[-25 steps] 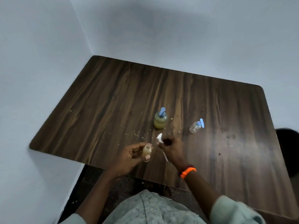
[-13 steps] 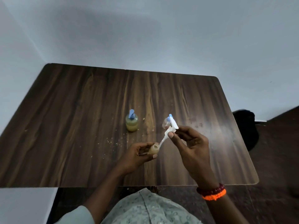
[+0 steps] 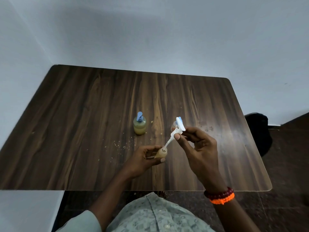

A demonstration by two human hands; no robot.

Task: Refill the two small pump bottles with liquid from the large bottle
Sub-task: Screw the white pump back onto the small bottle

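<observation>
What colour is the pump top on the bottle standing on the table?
Blue, seen in the head view: pump top.

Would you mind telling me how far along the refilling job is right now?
Looks done: the small bottle in the left hand holds tan liquid. In hand: the right hand guides the white pump tube at its neck. Left: seating that pump and filling the clear bottle, mostly hidden, from the large bottle.

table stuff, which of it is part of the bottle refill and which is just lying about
In the job:
- small bottle held in left hand
- white pump head in right hand, tube end at the bottle's mouth
- large pump bottle
- clear small bottle, partly hidden

Lying about:
- crumbs on the table
- dark object beside the table
</observation>
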